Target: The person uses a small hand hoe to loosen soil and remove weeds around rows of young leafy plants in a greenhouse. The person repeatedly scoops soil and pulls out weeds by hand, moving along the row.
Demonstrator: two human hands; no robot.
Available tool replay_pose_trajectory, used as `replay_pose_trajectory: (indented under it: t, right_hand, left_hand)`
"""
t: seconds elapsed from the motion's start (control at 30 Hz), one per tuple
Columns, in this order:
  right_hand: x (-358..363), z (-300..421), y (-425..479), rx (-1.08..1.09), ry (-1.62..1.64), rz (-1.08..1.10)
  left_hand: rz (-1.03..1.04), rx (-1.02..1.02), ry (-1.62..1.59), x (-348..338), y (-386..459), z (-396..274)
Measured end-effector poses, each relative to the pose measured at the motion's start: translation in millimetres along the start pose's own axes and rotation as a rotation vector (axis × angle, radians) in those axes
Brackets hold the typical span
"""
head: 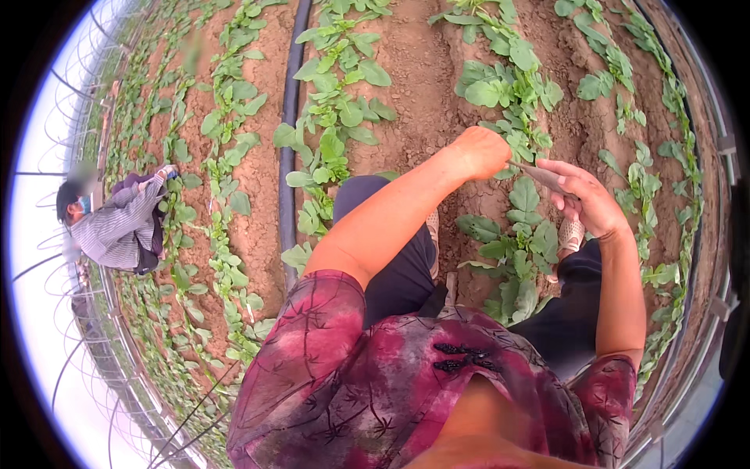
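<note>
My left hand point(480, 152) is curled into a fist at the thin end of a small hand tool point(546, 177), whose flat grey-brown part widens to the right. My right hand point(592, 202) holds that wide part between thumb and fingers. The tool hangs over a row of leafy green seedlings point(524, 225) that runs between my feet. Some leaves below bear small holes. My fist hides whatever part of the tool lies inside it.
More seedling rows point(340, 105) run away over brown soil point(416, 76). A black hose point(291, 117) lies along a row to my left. Farther left a person point(120, 228) in a striped top crouches beside plants. A metal-framed greenhouse side point(712, 117) curves along the right.
</note>
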State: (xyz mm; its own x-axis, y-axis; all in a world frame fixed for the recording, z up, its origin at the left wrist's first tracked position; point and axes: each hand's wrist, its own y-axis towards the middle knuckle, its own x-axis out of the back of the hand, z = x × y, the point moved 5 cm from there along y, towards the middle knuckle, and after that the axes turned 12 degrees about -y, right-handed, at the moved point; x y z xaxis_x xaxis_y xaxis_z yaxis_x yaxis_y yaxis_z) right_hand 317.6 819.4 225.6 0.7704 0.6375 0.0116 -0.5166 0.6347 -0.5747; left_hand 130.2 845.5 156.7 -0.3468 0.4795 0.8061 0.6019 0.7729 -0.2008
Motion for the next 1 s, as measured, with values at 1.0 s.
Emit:
replay_pose_trajectory:
  t: [1.0]
  right_hand:
    - [-54.6,-75.4,54.1,0.161,-1.122,0.018]
  left_hand:
    - [-0.646,0.049,-0.312,83.8,-40.1,-2.4]
